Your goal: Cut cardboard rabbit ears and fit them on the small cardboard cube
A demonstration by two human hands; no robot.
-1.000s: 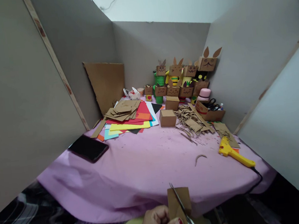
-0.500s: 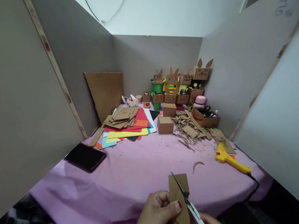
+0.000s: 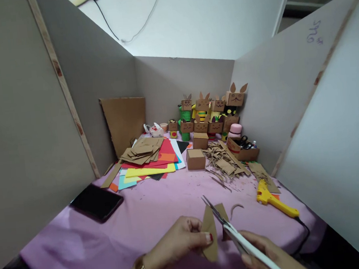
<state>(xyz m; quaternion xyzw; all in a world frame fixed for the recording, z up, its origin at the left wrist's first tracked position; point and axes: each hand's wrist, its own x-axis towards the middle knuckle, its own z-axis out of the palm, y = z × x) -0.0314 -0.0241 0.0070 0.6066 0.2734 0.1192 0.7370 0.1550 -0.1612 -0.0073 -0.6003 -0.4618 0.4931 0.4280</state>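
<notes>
While my left hand (image 3: 183, 237) pinches the leaf-shaped brown cardboard piece (image 3: 208, 227) over the lilac-pink cloth (image 3: 160, 199), my right hand (image 3: 269, 246), gripping white-handled metal scissors (image 3: 240, 237) just beside it, should snip slowly (well clear of that pinch).

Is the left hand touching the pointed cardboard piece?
Touching. The head view shows the left hand gripping the cardboard piece, its thumb across the front.

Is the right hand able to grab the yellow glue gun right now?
Probably not straight away: the right hand is holding scissors. Otherwise the way looks free, since the yellow glue gun lies nearby on the same side, with pink cloth in between.
</notes>
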